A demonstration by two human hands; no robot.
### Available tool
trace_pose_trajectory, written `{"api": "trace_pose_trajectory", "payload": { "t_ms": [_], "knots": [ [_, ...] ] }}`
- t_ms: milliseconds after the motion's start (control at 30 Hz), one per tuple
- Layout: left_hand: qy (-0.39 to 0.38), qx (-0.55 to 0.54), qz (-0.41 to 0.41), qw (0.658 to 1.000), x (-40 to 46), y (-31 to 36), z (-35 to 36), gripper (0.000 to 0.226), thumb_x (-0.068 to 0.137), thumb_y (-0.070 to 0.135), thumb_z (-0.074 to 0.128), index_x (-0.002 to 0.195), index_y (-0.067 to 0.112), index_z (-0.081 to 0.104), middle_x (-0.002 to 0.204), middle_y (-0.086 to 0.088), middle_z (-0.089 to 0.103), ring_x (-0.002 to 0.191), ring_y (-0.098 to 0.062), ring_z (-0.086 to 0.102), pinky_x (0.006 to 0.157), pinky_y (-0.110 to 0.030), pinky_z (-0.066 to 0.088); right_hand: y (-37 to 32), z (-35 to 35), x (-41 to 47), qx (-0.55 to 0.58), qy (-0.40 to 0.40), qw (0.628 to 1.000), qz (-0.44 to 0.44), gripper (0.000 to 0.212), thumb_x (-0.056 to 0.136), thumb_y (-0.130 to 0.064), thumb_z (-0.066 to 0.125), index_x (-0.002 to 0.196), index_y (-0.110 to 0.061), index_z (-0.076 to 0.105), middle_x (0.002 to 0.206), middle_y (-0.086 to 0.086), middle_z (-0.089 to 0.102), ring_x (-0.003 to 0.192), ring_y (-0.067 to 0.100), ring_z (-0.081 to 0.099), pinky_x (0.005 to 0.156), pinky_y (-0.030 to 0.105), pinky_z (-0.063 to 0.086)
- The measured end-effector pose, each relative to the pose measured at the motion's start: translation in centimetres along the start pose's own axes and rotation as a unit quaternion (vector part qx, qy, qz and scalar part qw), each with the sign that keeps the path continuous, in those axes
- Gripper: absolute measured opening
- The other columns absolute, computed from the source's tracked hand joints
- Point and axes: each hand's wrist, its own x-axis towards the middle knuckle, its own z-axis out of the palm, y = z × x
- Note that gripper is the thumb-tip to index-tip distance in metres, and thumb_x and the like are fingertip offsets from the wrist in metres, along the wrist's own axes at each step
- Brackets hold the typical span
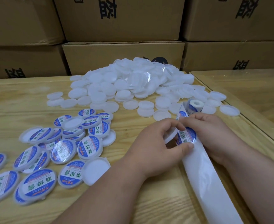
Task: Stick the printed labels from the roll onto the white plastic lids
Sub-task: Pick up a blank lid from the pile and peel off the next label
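Stacked cardboard boxes stand behind the wooden table.

Both bare forearms reached in from the bottom edge and met over the right side. The left hand had its fingers curled, thumb stretched out toward the right and forefinger arched above it, pinching. The right hand lay close beside it, palm down, fingers bent inward, fingertips touching the left hand's. Both wrists stayed low.
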Motion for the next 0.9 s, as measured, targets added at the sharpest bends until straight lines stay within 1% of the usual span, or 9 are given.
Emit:
{"api": "trace_pose_trajectory", "payload": {
  "t_ms": [100,167,300,400,500,600,700,767,900],
  "knots": [
    [0.013,0.041,-0.005,0.999,0.09,-0.03,0.16,0.038,0.073,0.049,0.081,0.104,0.047,0.059,0.091,0.035,0.056,0.088,0.009,0.053,0.072,-0.009,0.037,0.06,0.09,0.11,0.011,-0.008,1.000,-0.004,0.041,0.087,-0.039,0.074,0.081,0.000,0.069,0.079,0.019,0.074,0.065,0.030,0.069,0.065,0.039,0.054],
    [0.025,0.050,-0.011,0.998,0.18,-0.09,0.19,0.039,0.072,0.050,0.082,0.104,0.047,0.058,0.094,0.030,0.056,0.089,0.009,0.052,0.071,-0.010,0.036,0.07,0.21,0.00,0.006,-0.017,1.000,-0.004,0.041,0.085,-0.045,0.072,0.082,-0.005,0.074,0.082,0.018,0.076,0.071,0.034,0.073,0.068,0.042,0.057],
    [0.049,0.041,-0.019,0.998,0.31,-0.23,0.25,0.039,0.074,0.050,0.081,0.105,0.045,0.058,0.106,0.022,0.060,0.097,0.005,0.055,0.081,-0.018,0.044,-0.12,0.40,-0.21,0.036,-0.026,0.999,0.000,0.026,0.082,-0.030,0.069,0.077,-0.005,0.075,0.076,0.017,0.074,0.066,0.031,0.069,0.065,0.040,0.054],
    [0.055,0.018,-0.036,0.998,0.30,-0.27,0.33,0.038,0.076,0.048,0.082,0.106,0.043,0.059,0.114,0.021,0.061,0.108,0.006,0.055,0.091,-0.028,0.051,-0.27,0.39,-0.20,0.043,-0.026,0.999,0.010,0.037,0.069,-0.026,0.067,0.080,0.008,0.058,0.070,0.017,0.061,0.064,0.027,0.058,0.064,0.040,0.045],
    [0.058,0.026,-0.036,0.997,0.29,-0.24,0.30,0.034,0.079,0.049,0.080,0.106,0.043,0.060,0.109,0.022,0.060,0.086,0.002,0.054,0.084,-0.025,0.049,-0.49,0.46,-0.24,0.046,-0.019,0.999,0.011,0.033,0.075,-0.022,0.067,0.079,0.009,0.056,0.065,0.011,0.059,0.057,0.021,0.057,0.050,0.028,0.045],
    [0.063,0.021,-0.038,0.997,0.26,-0.25,0.23,0.030,0.081,0.048,0.078,0.106,0.043,0.061,0.107,0.021,0.061,0.085,0.001,0.053,0.082,-0.024,0.048,-0.50,0.46,-0.27,0.062,-0.010,0.998,0.018,0.026,0.081,-0.017,0.066,0.075,0.007,0.061,0.066,0.014,0.058,0.052,0.019,0.057,0.042,0.023,0.044],
    [0.067,0.012,-0.039,0.997,0.26,-0.24,0.23,0.027,0.082,0.046,0.077,0.104,0.043,0.062,0.104,0.018,0.063,0.083,-0.001,0.055,0.079,-0.025,0.050,-0.49,0.52,-0.40,0.089,-0.040,0.995,0.020,0.020,0.069,-0.025,0.065,0.070,-0.006,0.066,0.066,0.016,0.052,0.056,0.025,0.051,0.051,0.030,0.042],
    [0.073,0.006,-0.036,0.997,0.28,-0.23,0.21,0.023,0.083,0.045,0.076,0.101,0.044,0.062,0.101,0.017,0.063,0.080,-0.001,0.056,0.075,-0.024,0.050,-0.46,0.53,-0.50,0.093,-0.070,0.993,0.014,0.021,0.064,-0.031,0.066,0.067,-0.010,0.068,0.065,0.016,0.056,0.058,0.026,0.055,0.057,0.033,0.043],
    [0.080,-0.006,-0.034,0.996,0.33,-0.28,0.27,0.019,0.085,0.042,0.074,0.098,0.044,0.061,0.098,0.017,0.064,0.076,-0.001,0.056,0.072,-0.025,0.049,-0.39,0.44,-0.64,0.083,-0.102,0.991,-0.011,0.024,0.059,-0.039,0.069,0.061,-0.016,0.067,0.062,0.008,0.056,0.059,0.021,0.056,0.060,0.033,0.041]
  ]
}}
